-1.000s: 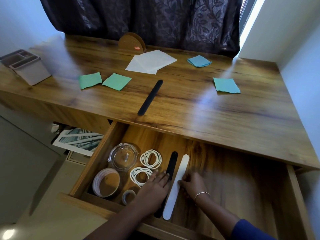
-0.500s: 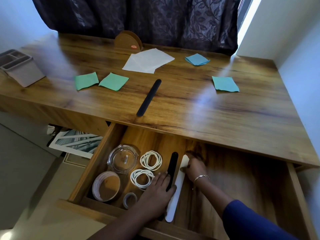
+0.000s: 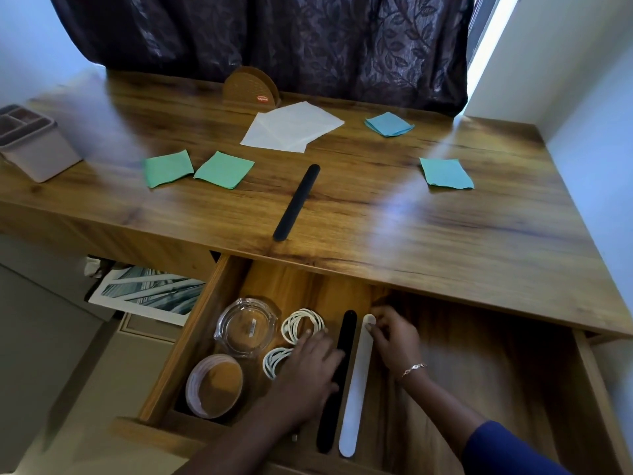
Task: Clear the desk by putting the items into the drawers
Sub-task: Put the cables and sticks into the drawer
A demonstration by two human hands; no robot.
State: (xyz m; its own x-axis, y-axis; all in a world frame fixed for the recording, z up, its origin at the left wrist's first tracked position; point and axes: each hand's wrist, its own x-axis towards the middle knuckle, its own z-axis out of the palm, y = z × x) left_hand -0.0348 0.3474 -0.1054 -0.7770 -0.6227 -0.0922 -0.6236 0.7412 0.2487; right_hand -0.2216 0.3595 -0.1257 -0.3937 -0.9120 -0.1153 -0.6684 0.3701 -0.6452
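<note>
As seen from the head view, looking down over desk and pulled-out drawer, listed front to back.

Drawer [image 3: 191,341]: wooden, pulled out beneath the desk's front edge.

Left hand [image 3: 308,368]: palm down inside the drawer, fingers nearly straight and slightly spread, gripping nothing. Fingertips resting on the middle of the black strip in drawer [image 3: 347,329], palm partly covering the lower ring bundle [image 3: 275,359].

Right hand [image 3: 394,341]: inside the drawer, fingers curled, thumb and fingertips pinching the far end of the white strip [image 3: 356,389]. Bracelet [image 3: 412,368] at the wrist, blue sleeve [image 3: 507,447] further down the arm.

White strip: flat on the drawer floor, running front to back, parallel to and just beside the black strip in drawer, on its right.

Left part of the drawer: glass dish [image 3: 245,325]; upper ring bundle [image 3: 303,323] just right of it; round container [image 3: 214,385] near the front-left corner.

Desk [image 3: 445,241], wooden top, bearing:
- black strip on desk [image 3: 297,202], diagonal, near the front edge;
- two green squares [image 3: 168,168] [image 3: 224,169], left of that strip;
- two blue squares [image 3: 388,124] [image 3: 445,173], towards the right;
- white sheets [image 3: 291,130], back centre;
- brown holder [image 3: 248,89], half-round, upright, just behind the sheets;
- grey organiser [image 3: 34,145], at the left edge.

Behind the desk: dark patterned curtain [image 3: 274,36].

Below the desk, left of the drawer: framed print [image 3: 150,294].
</note>
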